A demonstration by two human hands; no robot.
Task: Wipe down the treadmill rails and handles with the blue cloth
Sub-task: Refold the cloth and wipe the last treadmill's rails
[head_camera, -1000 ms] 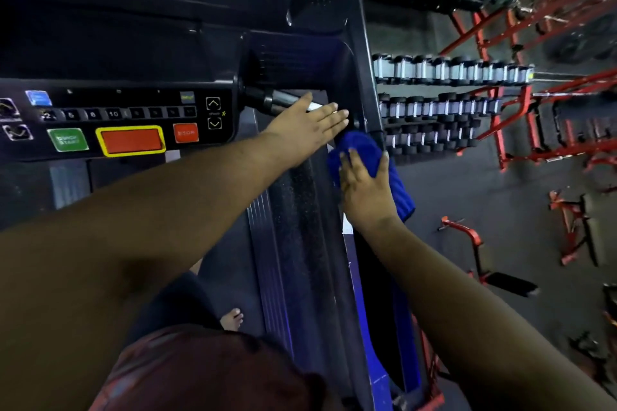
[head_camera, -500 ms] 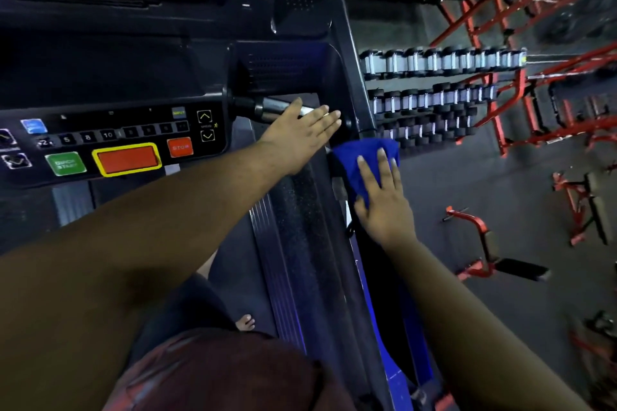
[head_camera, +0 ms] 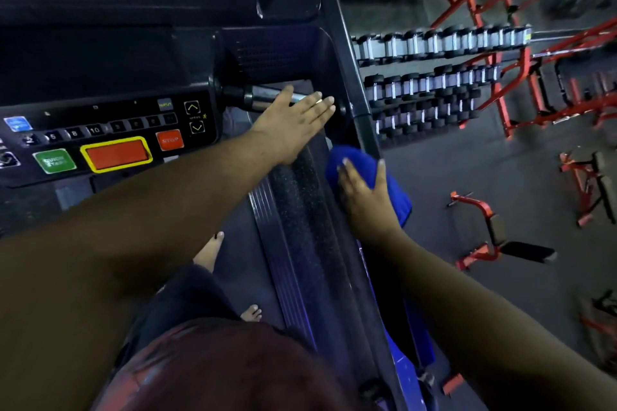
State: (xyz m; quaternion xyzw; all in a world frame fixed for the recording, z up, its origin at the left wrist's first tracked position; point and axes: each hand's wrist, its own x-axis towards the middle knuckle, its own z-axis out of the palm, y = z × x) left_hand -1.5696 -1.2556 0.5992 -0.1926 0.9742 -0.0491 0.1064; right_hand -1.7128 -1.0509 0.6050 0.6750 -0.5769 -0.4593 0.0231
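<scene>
My right hand [head_camera: 364, 197] lies flat with spread fingers on the blue cloth [head_camera: 397, 193], pressing it onto the treadmill's right side rail [head_camera: 367, 140]. The cloth bunches around the rail under my palm. My left hand [head_camera: 293, 123] reaches across with straight fingers and rests over the silver and black crossbar handle [head_camera: 257, 97] beside the console. It holds nothing. The rail under the cloth is hidden.
The treadmill console [head_camera: 110, 140] with green, orange and red buttons sits at the left. The belt and ribbed side strip [head_camera: 293, 243] run below, with my bare feet [head_camera: 210, 250] on the deck. Dumbbell racks [head_camera: 434, 77] and red benches [head_camera: 494, 230] stand on the right.
My right hand has slid the blue cloth back down the right rail toward me. My left hand stays on the crossbar handle.
</scene>
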